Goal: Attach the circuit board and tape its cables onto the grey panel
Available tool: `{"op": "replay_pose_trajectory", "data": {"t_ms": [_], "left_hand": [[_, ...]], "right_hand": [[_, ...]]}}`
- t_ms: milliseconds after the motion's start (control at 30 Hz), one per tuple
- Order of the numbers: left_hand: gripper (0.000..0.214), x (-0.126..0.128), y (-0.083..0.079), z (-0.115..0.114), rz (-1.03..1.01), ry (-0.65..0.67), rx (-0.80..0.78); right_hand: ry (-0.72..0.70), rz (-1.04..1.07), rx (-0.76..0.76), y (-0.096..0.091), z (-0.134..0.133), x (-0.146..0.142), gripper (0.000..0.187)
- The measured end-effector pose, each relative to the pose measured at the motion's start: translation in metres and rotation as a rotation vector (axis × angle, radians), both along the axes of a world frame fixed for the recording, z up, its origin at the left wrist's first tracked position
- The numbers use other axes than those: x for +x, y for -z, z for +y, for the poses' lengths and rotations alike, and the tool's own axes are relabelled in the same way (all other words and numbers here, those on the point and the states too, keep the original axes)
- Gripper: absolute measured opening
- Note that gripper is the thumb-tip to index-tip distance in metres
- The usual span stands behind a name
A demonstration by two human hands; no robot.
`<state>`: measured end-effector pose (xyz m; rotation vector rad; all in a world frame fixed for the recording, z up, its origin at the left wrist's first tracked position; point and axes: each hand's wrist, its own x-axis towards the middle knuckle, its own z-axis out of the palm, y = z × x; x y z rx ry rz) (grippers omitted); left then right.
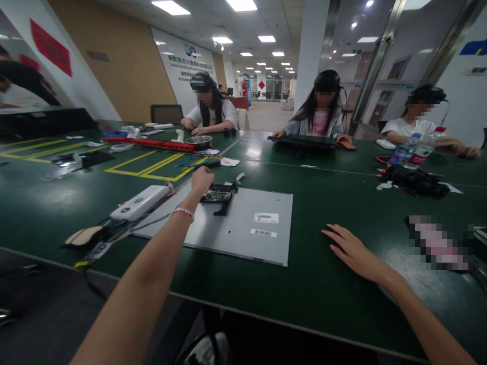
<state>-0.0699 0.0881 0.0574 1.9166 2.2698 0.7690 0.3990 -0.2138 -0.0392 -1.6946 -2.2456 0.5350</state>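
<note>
A grey metal panel (243,223) lies flat on the green table (323,284) in front of me, with a small circuit board (217,193) at its far left corner. My left hand (201,179) reaches out over that far corner, fingers curled, right beside the circuit board; what it holds, if anything, is hidden. A bead bracelet sits on that wrist. My right hand (352,252) rests flat on the table to the right of the panel, fingers stretched out, holding nothing.
A white power bank (140,202) and cables lie left of the panel. Three people sit across the table. Water bottles (413,150) and a black bag (416,181) are at the right; a red strip and steel bowl (198,141) at the far left.
</note>
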Motion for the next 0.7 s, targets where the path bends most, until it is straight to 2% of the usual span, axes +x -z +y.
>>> {"op": "replay_pose_trajectory", "data": {"t_ms": [167,400,567,700], "left_hand": [[0.043,0.001,0.003,-0.029,0.098,0.068,0.079],[0.051,0.008,0.031,-0.078,0.18,-0.118,0.075],[0.053,-0.012,0.041,-0.085,0.142,-0.218,-0.007],[0.057,-0.027,0.043,-0.084,0.129,-0.244,-0.068]], "right_hand": [[-0.017,0.011,-0.009,-0.003,-0.002,-0.007,0.055],[-0.081,0.039,-0.005,-0.024,-0.006,-0.038,0.059],[-0.236,0.038,0.004,-0.051,0.005,-0.081,0.061],[-0.337,-0.001,0.012,-0.059,0.026,-0.111,0.062]]}}
